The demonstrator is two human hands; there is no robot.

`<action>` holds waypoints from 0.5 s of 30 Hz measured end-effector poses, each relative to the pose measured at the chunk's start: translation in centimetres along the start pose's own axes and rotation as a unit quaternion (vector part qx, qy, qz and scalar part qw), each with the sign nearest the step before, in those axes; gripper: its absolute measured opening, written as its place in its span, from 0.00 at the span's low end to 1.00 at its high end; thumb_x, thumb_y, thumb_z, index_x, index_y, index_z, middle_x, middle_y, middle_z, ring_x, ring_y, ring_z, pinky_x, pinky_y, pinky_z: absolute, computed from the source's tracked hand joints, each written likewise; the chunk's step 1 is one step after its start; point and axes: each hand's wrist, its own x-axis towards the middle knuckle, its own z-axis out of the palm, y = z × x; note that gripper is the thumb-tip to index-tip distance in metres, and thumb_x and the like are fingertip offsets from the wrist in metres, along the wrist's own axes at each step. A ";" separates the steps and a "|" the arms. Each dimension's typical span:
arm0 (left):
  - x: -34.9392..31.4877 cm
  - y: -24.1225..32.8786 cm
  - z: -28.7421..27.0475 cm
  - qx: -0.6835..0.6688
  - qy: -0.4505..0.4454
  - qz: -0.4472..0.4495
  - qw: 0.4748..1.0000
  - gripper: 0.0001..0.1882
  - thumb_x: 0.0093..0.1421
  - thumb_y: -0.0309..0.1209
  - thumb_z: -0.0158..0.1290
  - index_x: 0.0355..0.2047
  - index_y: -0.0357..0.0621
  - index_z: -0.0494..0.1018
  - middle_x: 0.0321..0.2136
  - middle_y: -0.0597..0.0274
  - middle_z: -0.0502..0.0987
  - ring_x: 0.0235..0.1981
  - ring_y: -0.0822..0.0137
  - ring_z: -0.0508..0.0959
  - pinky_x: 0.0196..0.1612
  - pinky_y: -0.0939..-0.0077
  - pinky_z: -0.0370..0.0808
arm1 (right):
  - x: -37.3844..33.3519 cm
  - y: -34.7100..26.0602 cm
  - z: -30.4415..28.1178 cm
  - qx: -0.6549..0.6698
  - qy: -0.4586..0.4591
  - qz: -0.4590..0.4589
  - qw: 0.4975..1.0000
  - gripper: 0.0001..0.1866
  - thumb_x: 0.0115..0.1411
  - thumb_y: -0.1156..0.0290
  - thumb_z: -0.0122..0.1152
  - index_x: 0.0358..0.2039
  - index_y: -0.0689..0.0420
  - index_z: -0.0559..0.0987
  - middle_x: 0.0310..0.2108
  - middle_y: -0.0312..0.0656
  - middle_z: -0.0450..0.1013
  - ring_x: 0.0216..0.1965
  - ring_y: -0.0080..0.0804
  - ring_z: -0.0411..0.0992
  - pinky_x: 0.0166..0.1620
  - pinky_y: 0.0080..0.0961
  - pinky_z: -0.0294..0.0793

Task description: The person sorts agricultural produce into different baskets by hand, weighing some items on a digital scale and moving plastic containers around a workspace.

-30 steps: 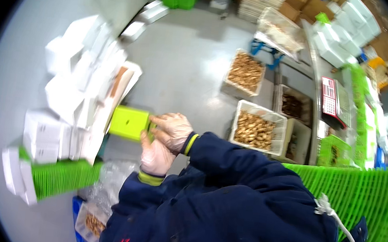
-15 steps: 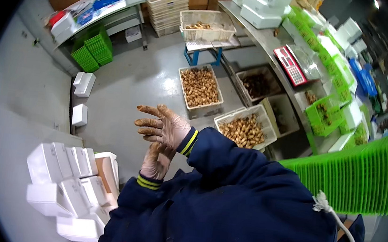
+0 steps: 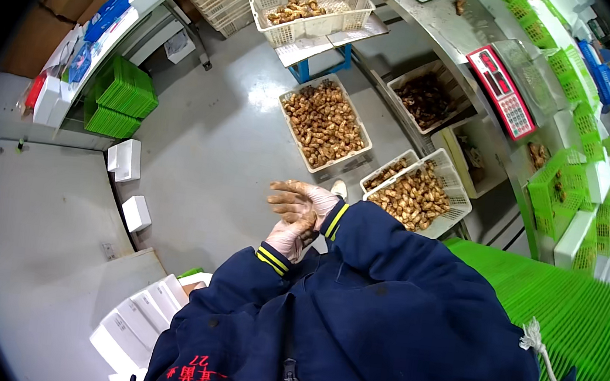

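Both my hands wear thin, pale gloves stained brown, and they meet in front of my dark blue jacket. My right hand [image 3: 302, 201] has its fingers stretched out to the left, with its palm partly showing. My left hand [image 3: 289, 239] lies against the right palm, its fingers partly overlapping it. I see no object in either hand. Just beyond them to the right stands a white crate of brown mushrooms [image 3: 461, 194], with a smaller part-hidden crate beside it. Farther ahead, another full white crate [image 3: 363, 150] rests on the floor.
A white crate [image 3: 262, 31] with a few mushrooms sits on a blue-legged stand. On the right are a metal bench, a red scale [image 3: 501, 92] and stacked green baskets [image 3: 567, 315]. White foam boxes [image 3: 131, 325] stand lower left. Green crates [image 3: 117, 100] sit under the left table.
My view has shifted forward, so the crates look nearer. My hands have drawn closer together, and the left now rests on the right palm. The right fingers remain extended.
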 end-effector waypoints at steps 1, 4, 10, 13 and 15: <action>2.5 1.9 -1.1 0.004 -0.016 -0.029 0.999 0.19 0.62 0.37 0.55 0.51 0.47 0.68 0.45 0.63 0.76 0.47 0.66 0.76 0.51 0.67 0.73 | 0.9 -2.0 -0.9 -0.038 0.081 -0.012 0.996 0.19 0.66 0.60 0.50 0.53 0.58 0.72 0.45 0.48 0.76 0.41 0.34 0.77 0.45 0.28 0.79; 6.0 8.4 1.6 -0.016 0.100 -0.010 0.995 0.15 0.61 0.41 0.56 0.45 0.51 0.70 0.48 0.59 0.75 0.50 0.62 0.75 0.50 0.67 0.73 | 0.9 -9.2 -4.1 -0.039 0.145 -0.039 0.988 0.17 0.66 0.61 0.51 0.49 0.57 0.73 0.44 0.46 0.76 0.38 0.33 0.77 0.43 0.25 0.79; 13.5 17.8 0.4 -0.035 0.122 0.002 0.992 0.12 0.61 0.40 0.56 0.42 0.51 0.71 0.49 0.53 0.74 0.51 0.56 0.75 0.48 0.65 0.77 | 0.6 -22.0 -8.7 -0.008 0.183 -0.102 0.978 0.14 0.67 0.63 0.48 0.46 0.58 0.74 0.39 0.46 0.78 0.37 0.35 0.78 0.39 0.28 0.80; 16.9 21.9 0.6 -0.033 0.090 -0.013 0.995 0.13 0.61 0.40 0.56 0.42 0.50 0.71 0.47 0.53 0.75 0.48 0.56 0.77 0.45 0.66 0.78 | 2.2 -26.5 -7.3 0.009 0.193 -0.149 0.970 0.18 0.68 0.66 0.43 0.52 0.63 0.70 0.43 0.50 0.77 0.38 0.35 0.79 0.38 0.23 0.82; 19.8 24.5 0.2 -0.019 0.095 -0.035 0.995 0.13 0.61 0.39 0.56 0.43 0.50 0.70 0.45 0.54 0.76 0.47 0.57 0.78 0.43 0.66 0.79 | 4.3 -28.5 -6.1 0.012 0.203 -0.175 0.963 0.18 0.68 0.65 0.43 0.51 0.63 0.71 0.42 0.50 0.77 0.38 0.34 0.79 0.37 0.23 0.82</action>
